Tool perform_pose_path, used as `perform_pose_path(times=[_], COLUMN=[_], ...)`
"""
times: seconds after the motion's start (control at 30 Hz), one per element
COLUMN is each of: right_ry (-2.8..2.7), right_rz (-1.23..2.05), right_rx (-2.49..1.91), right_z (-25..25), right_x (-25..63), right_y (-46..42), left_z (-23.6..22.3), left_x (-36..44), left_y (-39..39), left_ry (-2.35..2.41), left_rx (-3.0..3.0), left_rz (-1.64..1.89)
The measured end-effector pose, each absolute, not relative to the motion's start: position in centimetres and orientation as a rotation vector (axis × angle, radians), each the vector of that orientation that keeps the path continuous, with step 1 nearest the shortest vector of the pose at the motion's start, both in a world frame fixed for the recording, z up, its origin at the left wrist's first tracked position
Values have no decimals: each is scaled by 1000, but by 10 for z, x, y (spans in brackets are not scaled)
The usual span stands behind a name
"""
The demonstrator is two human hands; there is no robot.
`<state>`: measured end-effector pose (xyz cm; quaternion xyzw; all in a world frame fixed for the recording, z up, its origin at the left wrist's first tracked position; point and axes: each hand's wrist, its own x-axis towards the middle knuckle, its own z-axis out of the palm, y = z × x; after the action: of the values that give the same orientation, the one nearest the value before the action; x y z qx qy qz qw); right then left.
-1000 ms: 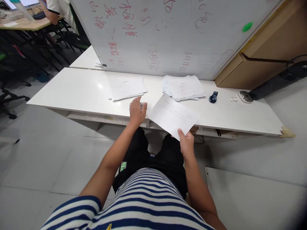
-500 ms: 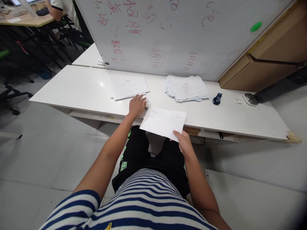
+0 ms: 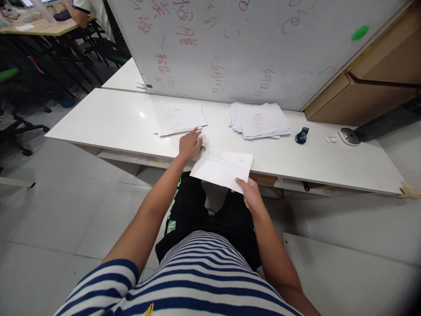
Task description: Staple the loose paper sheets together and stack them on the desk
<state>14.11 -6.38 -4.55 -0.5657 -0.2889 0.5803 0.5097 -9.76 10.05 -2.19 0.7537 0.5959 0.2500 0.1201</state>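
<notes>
My right hand (image 3: 251, 193) pinches the lower right corner of a printed paper sheet (image 3: 223, 169), thumb on top. The sheet is held tilted over the desk's front edge, above my lap. My left hand (image 3: 190, 145) rests palm down on the desk, its fingers stretched toward the near edge of the left paper stack (image 3: 180, 118). Beside its thumb a small greyish thing (image 3: 203, 147) peeks out, mostly hidden by the hand; I cannot make out its kind. A thicker, uneven paper stack (image 3: 263, 120) lies to the right, with red marks on its top sheet.
The white desk (image 3: 115, 127) runs across, against a whiteboard (image 3: 246, 52) with red writing. On its right are a dark blue object (image 3: 301, 135), a small white piece (image 3: 330, 139) and a grey-topped device (image 3: 349, 136). Cardboard boxes (image 3: 345, 96) stand behind. A person's arm (image 3: 77, 15) shows at far left.
The view has shifted slightly, so the desk and whiteboard sit a little further right. The sheet in my right hand has moved slightly left. My left hand stays beside the left stack.
</notes>
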Motion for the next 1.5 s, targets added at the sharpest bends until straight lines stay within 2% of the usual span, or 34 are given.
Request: perform_pose_path(times=[1.5], right_ry=[-591], right_rz=[1354], right_rx=[-1372], right_z=[-48], right_x=[133], right_y=[-67], left_z=[-25], left_x=[-94], left_y=[105], left_ry=[1754], left_rx=[2079], left_rz=[773])
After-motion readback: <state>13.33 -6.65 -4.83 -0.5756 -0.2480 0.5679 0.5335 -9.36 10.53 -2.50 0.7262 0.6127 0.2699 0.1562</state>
